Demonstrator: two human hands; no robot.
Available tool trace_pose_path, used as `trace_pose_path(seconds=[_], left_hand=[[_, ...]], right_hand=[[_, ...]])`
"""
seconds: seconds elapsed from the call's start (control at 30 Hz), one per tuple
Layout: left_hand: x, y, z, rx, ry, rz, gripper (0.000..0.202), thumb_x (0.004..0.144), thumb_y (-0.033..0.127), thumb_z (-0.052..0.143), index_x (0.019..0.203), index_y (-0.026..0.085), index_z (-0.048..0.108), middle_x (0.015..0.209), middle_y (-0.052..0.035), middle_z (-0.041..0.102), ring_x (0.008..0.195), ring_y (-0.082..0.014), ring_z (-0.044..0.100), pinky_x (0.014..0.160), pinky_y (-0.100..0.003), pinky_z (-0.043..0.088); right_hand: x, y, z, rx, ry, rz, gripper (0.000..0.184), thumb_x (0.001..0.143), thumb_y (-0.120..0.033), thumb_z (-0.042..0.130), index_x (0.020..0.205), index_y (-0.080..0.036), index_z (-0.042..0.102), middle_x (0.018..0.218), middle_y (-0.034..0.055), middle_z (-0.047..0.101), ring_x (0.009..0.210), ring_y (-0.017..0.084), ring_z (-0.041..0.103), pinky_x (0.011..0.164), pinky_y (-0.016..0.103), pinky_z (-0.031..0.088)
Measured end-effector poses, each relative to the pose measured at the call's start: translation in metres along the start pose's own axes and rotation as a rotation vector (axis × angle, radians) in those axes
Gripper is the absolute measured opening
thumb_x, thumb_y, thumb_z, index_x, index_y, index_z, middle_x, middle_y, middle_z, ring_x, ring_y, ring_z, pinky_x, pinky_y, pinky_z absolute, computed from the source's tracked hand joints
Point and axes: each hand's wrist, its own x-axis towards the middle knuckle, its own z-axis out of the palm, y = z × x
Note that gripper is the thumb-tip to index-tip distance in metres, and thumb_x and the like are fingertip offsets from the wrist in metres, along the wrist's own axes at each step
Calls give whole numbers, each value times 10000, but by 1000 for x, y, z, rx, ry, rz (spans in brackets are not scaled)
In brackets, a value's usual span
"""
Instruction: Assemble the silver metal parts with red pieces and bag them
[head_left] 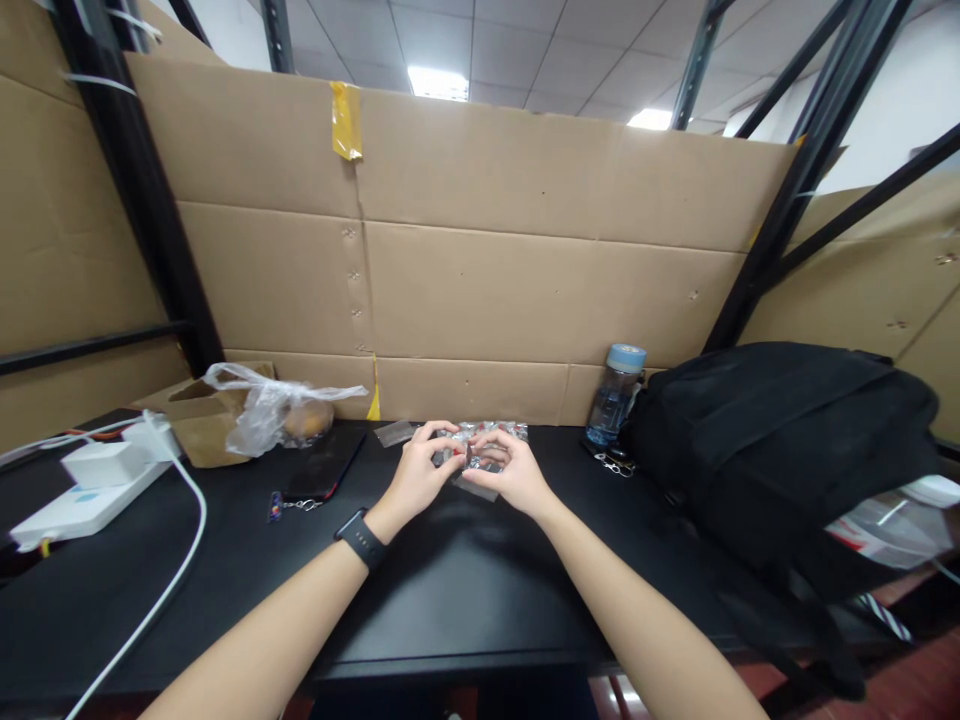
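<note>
Both my hands meet at the middle of the black table (465,590), near the cardboard back wall. My left hand (421,472), with a black band on its wrist, pinches a small clear plastic bag (474,462) with something small inside. My right hand (511,472) grips the same bag from the right, fingers curled. A few more clear bags (495,431) lie on the table just behind my hands, and one (394,432) lies to the left.
A black phone (324,466) and a keyring (289,504) lie left of my hands. Further left are a brown paper bag (196,420), a clear plastic bag with food (289,412), and a white power strip (90,495) with cable. A water bottle (616,395) and black backpack (780,440) stand right.
</note>
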Motion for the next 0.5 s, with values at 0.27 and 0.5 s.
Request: trace_pose_path(seconds=[0.27, 0.5], left_hand=[[-1, 7, 0, 113, 36, 45, 73, 864, 240, 671, 859, 237, 744, 1078, -55, 594, 1074, -231, 560, 984, -404, 434], [0, 14, -3, 96, 44, 26, 103, 877, 301, 667, 886, 246, 753, 1027, -52, 610, 1014, -221, 581, 950, -370, 451]], right_hand=[[2, 6, 1, 100, 3, 139, 386, 607, -390, 885, 850, -179, 673, 1052, 76, 712, 963, 256, 714, 906, 405, 567], [4, 6, -2, -71, -72, 41, 313, 893, -507, 615, 879, -213, 723, 1030, 62, 657, 891, 187, 635, 743, 291, 555]])
